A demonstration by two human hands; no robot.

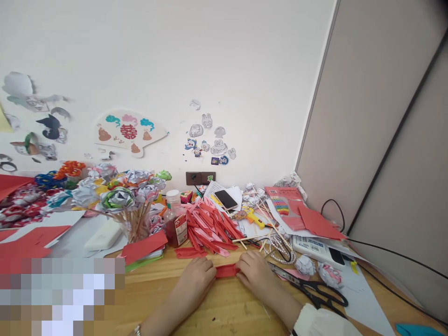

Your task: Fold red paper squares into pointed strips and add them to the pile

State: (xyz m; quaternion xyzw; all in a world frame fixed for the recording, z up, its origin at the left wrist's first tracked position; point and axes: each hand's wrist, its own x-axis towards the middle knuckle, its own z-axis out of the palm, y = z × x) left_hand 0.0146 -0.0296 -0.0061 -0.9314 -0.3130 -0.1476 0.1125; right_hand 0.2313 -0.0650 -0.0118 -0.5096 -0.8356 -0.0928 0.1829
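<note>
A short folded strip of red paper (227, 270) lies on the wooden table (224, 308) between my hands. My left hand (196, 279) pinches its left end, fingers curled down onto the wood. My right hand (255, 274) presses on its right end. Just behind my hands is a heap of folded red and pink paper strips (206, 228). Black-handled scissors (308, 287) lie to the right of my right hand.
A jar of paper flowers on sticks (129, 205), a red-filled bottle (174, 224), a phone (226, 199), a yellow tool (254, 217), beads (278, 245), red sheets (315, 221), a remote (315, 247) and cables (392, 254) crowd the back. Wall stickers hang above.
</note>
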